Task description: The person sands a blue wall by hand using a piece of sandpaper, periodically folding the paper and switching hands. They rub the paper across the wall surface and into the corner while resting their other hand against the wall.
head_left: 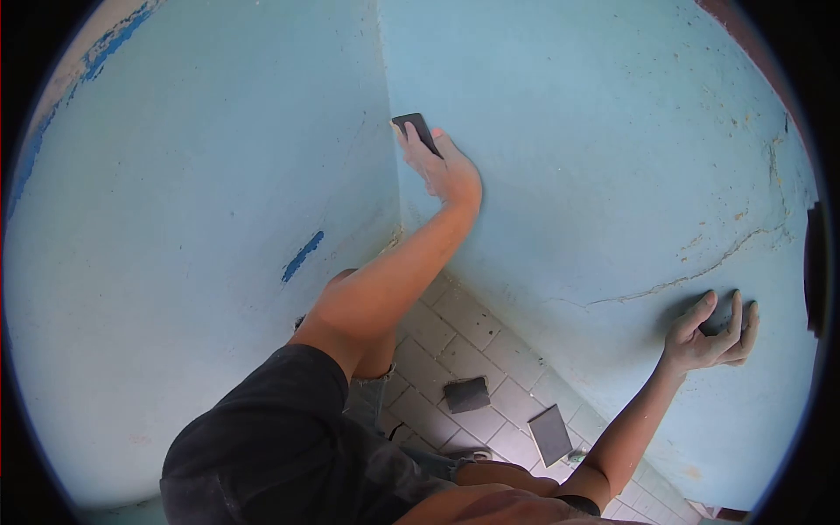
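Observation:
High up by the wall corner, my left hand (442, 166) grips a dark, flat sanding block (418, 133) with a pale edge. The block is against the blue wall (542, 131), right beside the corner line. Off to the right, my right hand (709, 337) is at the same wall, below a long crack (691, 276). Its dusty fingers are spread and bent, and a dark patch between thumb and fingers looks like shadow. I see nothing held there.
Below, a dark rectangular piece (466, 395) and a grey pad with a pale edge (549, 435) lie on the tiled floor (437, 324). The left wall (175, 219) has a darker blue scraped patch (303, 256). My bent legs are close to the corner.

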A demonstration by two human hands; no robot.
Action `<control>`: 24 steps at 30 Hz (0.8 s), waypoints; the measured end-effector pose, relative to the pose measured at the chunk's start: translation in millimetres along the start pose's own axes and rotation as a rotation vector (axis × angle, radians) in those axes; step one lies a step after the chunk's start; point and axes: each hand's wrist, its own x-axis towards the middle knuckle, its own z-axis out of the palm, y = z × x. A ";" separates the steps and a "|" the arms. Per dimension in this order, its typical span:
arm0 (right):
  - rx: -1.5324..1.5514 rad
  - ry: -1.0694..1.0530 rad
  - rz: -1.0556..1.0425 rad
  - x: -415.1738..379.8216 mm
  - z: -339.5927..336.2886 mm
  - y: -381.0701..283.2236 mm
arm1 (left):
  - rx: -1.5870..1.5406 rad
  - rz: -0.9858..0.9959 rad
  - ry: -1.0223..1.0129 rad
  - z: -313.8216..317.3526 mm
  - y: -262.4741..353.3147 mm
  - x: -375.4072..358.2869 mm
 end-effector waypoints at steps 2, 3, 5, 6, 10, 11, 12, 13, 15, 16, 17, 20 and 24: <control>0.028 -0.003 0.013 -1.8 0.5 -2.3 | -0.144 -0.219 0.048 -3.0 8.7 1.1; 0.031 -0.006 0.021 -3.5 -0.1 -3.1 | -0.136 -0.216 0.051 -5.1 5.8 2.7; -0.006 -0.002 0.013 -4.5 0.9 -3.0 | -0.025 -0.001 0.021 -8.2 0.1 7.2; -0.006 0.003 0.013 -4.0 1.9 -3.4 | -0.030 0.002 0.023 -9.8 6.3 7.6; 0.017 -0.031 0.024 -6.2 1.7 -7.2 | 0.070 0.786 -0.098 -6.7 21.4 5.5; 0.053 -0.032 0.036 -7.4 3.5 -11.7 | 0.126 0.679 -0.073 -7.0 16.5 8.1; 0.057 -0.038 0.034 -7.3 3.2 -21.5 | 0.184 0.571 -0.045 -7.6 9.3 12.3; 0.011 -0.102 0.022 -6.8 2.4 -33.0 | 0.256 0.365 0.048 -4.1 1.4 17.6; 0.000 -0.192 0.049 -18.0 9.5 -44.4 | 0.186 0.037 0.082 -0.8 -6.4 15.3; 0.001 -0.191 0.049 -22.0 11.9 -47.0 | 0.113 -0.290 0.110 -0.4 -6.3 11.8; 0.002 -0.192 0.051 -24.0 13.8 -51.1 | 0.112 -0.288 0.111 0.7 -6.9 5.5; 0.004 -0.194 0.063 -25.3 15.7 -52.1 | 0.141 0.252 -0.038 2.1 4.8 -3.0; 0.045 -0.172 0.036 -22.9 15.7 -52.3 | 0.173 0.802 -0.068 5.3 -6.5 20.9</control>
